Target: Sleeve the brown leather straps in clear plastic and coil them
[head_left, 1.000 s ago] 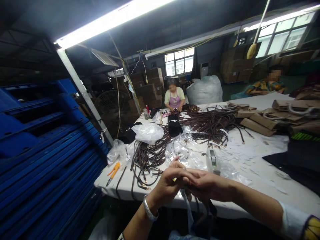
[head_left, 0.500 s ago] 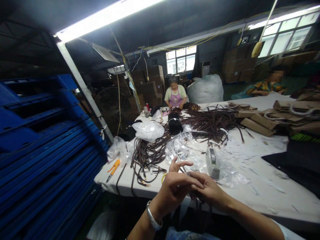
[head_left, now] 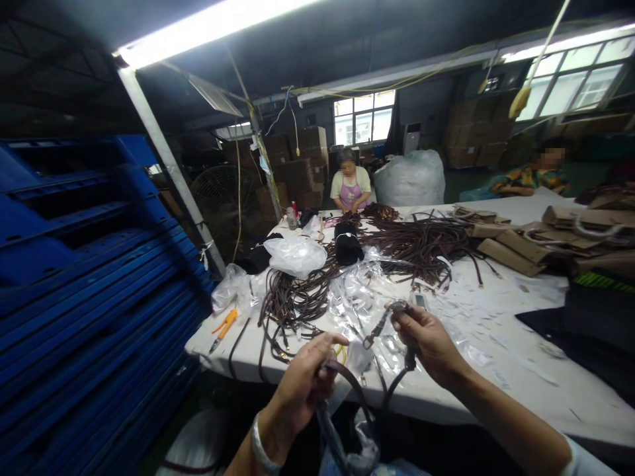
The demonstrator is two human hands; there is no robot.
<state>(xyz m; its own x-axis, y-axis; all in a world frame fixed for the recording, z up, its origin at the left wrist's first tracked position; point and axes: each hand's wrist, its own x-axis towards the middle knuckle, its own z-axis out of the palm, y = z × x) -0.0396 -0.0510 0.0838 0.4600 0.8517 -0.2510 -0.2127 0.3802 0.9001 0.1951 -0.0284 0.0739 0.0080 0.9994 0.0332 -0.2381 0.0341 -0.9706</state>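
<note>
A dark brown strap [head_left: 353, 378] hangs in a loop between my two hands, over the near table edge. My left hand [head_left: 308, 378] is closed around one part of it, with the index finger stretched out to the right. In my right hand [head_left: 427, 338] the end part of the strap is pinched between thumb and fingers. A gold-coloured metal clasp [head_left: 368, 342] dangles from that end, left of my right hand. Clear plastic film [head_left: 354, 297] lies on the table beyond the hands. Left of it spreads a pile of similar brown straps [head_left: 292, 297].
Orange-handled cutters [head_left: 225, 327] lie near the left table corner. A black roll [head_left: 348, 243] stands mid-table; beige bags [head_left: 526, 241] and black fabric [head_left: 585, 324] lie on the right. Blue pallets [head_left: 99, 330] are stacked at left. Two people [head_left: 350, 188] sit across the table.
My hands were close together, overlapping; now they are apart, left hand lower left, right hand further up. The strap and its clasp have come into sight between them.
</note>
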